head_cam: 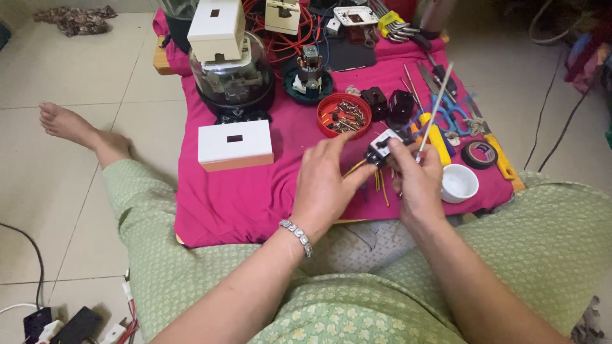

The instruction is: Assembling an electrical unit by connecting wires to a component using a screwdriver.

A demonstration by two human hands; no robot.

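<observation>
My left hand (328, 185) and my right hand (417, 181) meet above a pink cloth (255, 191). Between the fingertips of both sits a small black and white electrical part (382, 148) with yellow wires (377, 178) hanging under it. My right hand also grips a thin screwdriver (433, 111), its shaft pointing up and away. A bracelet is on my left wrist. A red bowl of screws (344, 116) lies just beyond my hands.
On the cloth are a white box (234, 145), a glass-domed meter (233, 76), black plugs (389, 103), blue scissors (450, 114), a tape roll (479, 154), a white cup (459, 183) and tangled red wires (280, 44). My bare foot (70, 124) rests on the tiled floor at left.
</observation>
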